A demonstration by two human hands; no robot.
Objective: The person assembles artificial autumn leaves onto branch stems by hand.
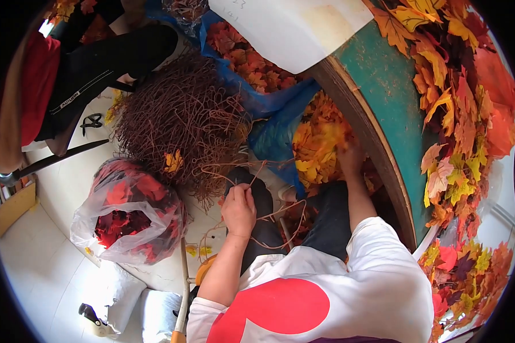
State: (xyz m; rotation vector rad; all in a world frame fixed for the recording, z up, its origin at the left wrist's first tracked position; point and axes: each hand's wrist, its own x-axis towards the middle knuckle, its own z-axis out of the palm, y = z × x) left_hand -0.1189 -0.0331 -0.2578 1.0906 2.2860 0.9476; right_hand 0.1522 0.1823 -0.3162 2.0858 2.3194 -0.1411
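Over my lap, my left hand (238, 210) is closed round a thin brown vine stem (292, 240), whose branching tendrils loop across my legs. My right hand (349, 155) reaches down into yellow and orange artificial maple leaves (315, 146) in a blue plastic bag (274, 140). Its fingers are blurred and partly lost among the leaves, so I cannot see whether they hold any. Just beyond my left hand lies a big heap of bare brown vine stems (174, 117), with a single orange leaf on top.
Right of my arm stands a green-topped table (383, 86) with a dark curved edge. Leaf garlands (455, 108) hang along its far side. A clear bag of red leaves (129, 214) sits on the floor at left, near white packages (111, 297). Another person's leg (106, 71) extends at upper left.
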